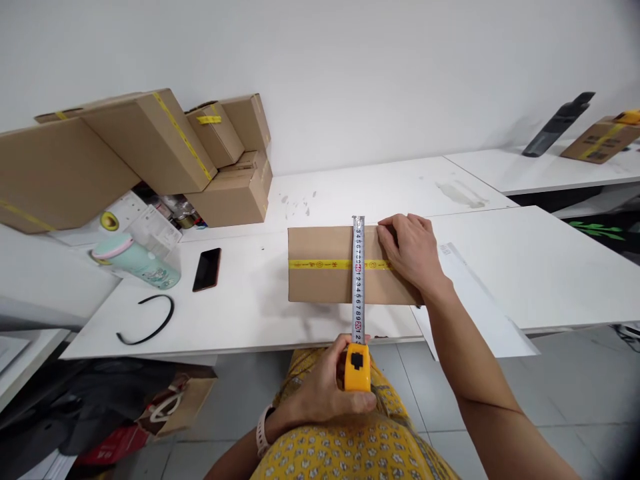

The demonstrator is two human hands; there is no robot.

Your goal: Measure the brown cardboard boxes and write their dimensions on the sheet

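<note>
A cardboard box (320, 283) sealed with yellow tape lies on the white table (240, 313) in front of me. My left hand (327, 390) is closed round a yellow tape measure (357, 368) below the table's front edge. Its metal blade (358, 273) runs up across the box top, its end hooked at the far edge. My right hand (410, 250) rests on the right part of the box, fingers pressed down beside the blade.
A stack of cardboard boxes (150, 153) leans at the back left. A mint bottle (135, 261), a black phone (207, 269) and a black band (147, 320) lie on the left. White paper (480, 307) overhangs the table's right front. Bags (125, 413) sit on the floor.
</note>
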